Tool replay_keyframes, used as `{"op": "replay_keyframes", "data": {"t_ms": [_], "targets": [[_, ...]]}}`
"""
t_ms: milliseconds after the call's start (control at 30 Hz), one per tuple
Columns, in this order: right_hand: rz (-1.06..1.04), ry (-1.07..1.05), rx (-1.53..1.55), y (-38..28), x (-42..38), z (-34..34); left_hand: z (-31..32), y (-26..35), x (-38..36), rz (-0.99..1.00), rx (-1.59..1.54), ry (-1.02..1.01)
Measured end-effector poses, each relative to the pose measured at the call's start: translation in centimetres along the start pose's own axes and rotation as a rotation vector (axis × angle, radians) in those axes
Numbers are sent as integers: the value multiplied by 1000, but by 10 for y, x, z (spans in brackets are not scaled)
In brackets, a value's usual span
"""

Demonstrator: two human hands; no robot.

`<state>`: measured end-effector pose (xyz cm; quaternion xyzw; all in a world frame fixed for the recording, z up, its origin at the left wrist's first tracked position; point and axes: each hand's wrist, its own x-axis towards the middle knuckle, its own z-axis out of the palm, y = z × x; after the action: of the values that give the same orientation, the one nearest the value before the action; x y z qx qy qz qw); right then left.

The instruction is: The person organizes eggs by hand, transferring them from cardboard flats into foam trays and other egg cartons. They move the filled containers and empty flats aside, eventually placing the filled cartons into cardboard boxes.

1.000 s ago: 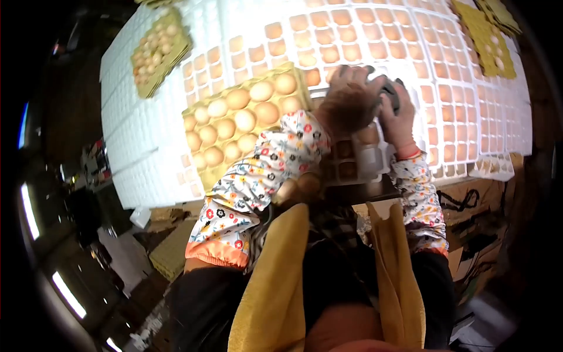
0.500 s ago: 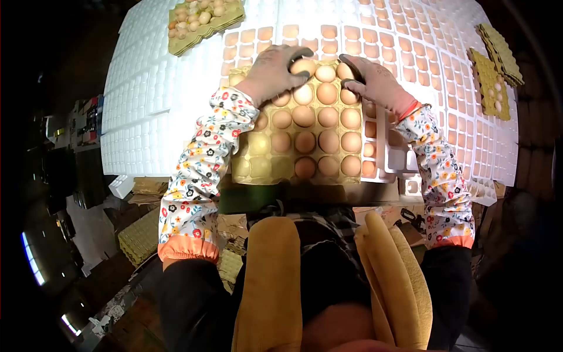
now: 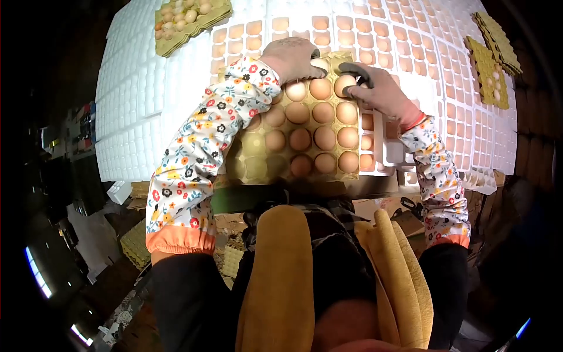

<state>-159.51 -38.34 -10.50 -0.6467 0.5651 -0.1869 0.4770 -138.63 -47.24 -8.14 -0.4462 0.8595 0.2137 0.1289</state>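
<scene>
A pulp egg tray (image 3: 252,167) with rows of brown eggs lies in front of me, its near-left cups holding no eggs. Over its far edge, my gloved left hand (image 3: 293,60) is closed around a pale egg (image 3: 319,66); its palm is hidden. My gloved right hand (image 3: 378,91) has thumb and fingertips closed about a brown egg (image 3: 344,85) at the tray's right side. Whether more eggs sit inside either hand cannot be seen. Between the hands, the cups at the far edge show bare.
White plastic trays (image 3: 135,88) cover the table, those at the right and back filled with eggs (image 3: 366,57). A pulp tray of eggs (image 3: 190,26) is at far left; more pulp trays (image 3: 484,64) lie at far right. A white frame (image 3: 381,141) sits beside my tray.
My left hand has shifted right along the far row, onto the pale middle egg. My right hand has moved nearer, to the second-row egg. The far-right egg no longer shows in its cup.
</scene>
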Motion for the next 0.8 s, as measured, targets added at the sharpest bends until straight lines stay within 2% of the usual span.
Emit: {"op": "replay_keyframes", "data": {"t_ms": [33,67,133,167,200,233,267,300,333,367,433,500,533,567,633,700,767,800], "targets": [[38,-6,365,17,2,-4,8,-5,0,21,2,47],[-89,150,604,18,-1,-2,11,-4,3,60,101,91],[-369,103,468,10,2,-3,10,1,8,156,225,135],[-228,-24,531,0,1,-10,8,-2,5,129,71,133],[80,-104,320,-16,5,-16,4,-10,0,99,-81,137],[-196,29,51,-6,13,-5,-3,-22,-5,69,-226,147],[-150,60,-249,-20,13,-2,-6,-45,-16,21,-695,76],[-96,94,-539,-34,12,5,11,-83,-14,78,-913,242],[-159,139,-668,-32,14,16,6,-83,-38,22,-1407,262],[-99,39,-785,-39,20,24,1,-94,-53,95,-1523,264],[-79,-59,-953,-44,32,37,-5,-110,-61,70,-1372,215],[-152,-16,-864,-45,33,38,-6,-103,-57,47,-440,271],[-161,11,-823,-41,25,35,-1,-91,-58,6,-65,230],[-209,147,-707,-38,12,36,5,-71,-58,-14,303,204],[-171,374,-333,-30,-28,41,14,-72,-50,29,381,134],[-123,208,250,-18,-81,26,13,-72,-59,94,251,273],[17,391,427,32,-129,15,0,-47,-58,-56,2,269],[162,483,485,51,-142,-1,6,-33,-46,49,-148,350]]}}
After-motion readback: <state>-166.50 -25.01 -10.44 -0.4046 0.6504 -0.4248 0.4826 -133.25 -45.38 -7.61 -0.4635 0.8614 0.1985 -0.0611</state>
